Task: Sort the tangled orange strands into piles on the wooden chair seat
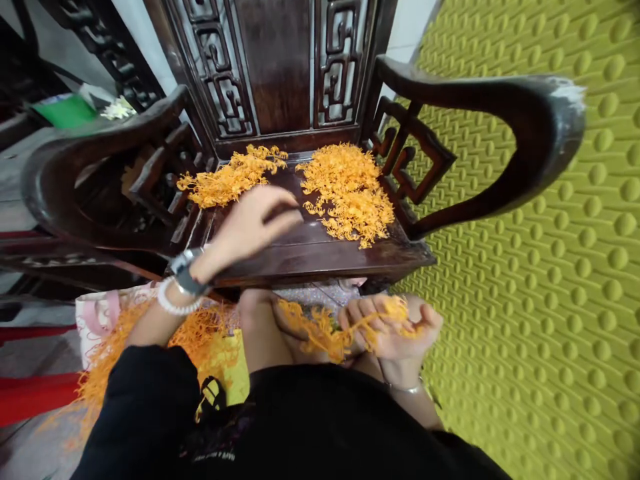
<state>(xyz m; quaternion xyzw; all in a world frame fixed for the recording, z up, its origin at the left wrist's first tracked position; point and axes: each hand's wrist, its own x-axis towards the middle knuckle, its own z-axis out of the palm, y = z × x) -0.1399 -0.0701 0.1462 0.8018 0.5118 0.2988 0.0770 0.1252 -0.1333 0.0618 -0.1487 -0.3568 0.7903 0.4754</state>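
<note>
My left hand (255, 223), slightly blurred, hovers over the dark wooden seat (300, 252) of a carved armchair. A gap shows between its thumb and fingers, and I see nothing in it. Just beyond it lies a loose pile of orange curly pieces (225, 179). A bigger pile of the same orange pieces (350, 190) covers the right part of the seat. Low over my lap, my right hand (400, 340) is palm up with its fingers curled around an orange curly strand (327, 337), which trails leftward across my legs.
The chair's curved armrests (545, 127) rise on both sides. A bag (93, 323) with a tangled heap of orange strands (200, 333) stands below on the left. A yellow studded surface (565, 287) fills the right side. A green object (65, 110) lies at the far left.
</note>
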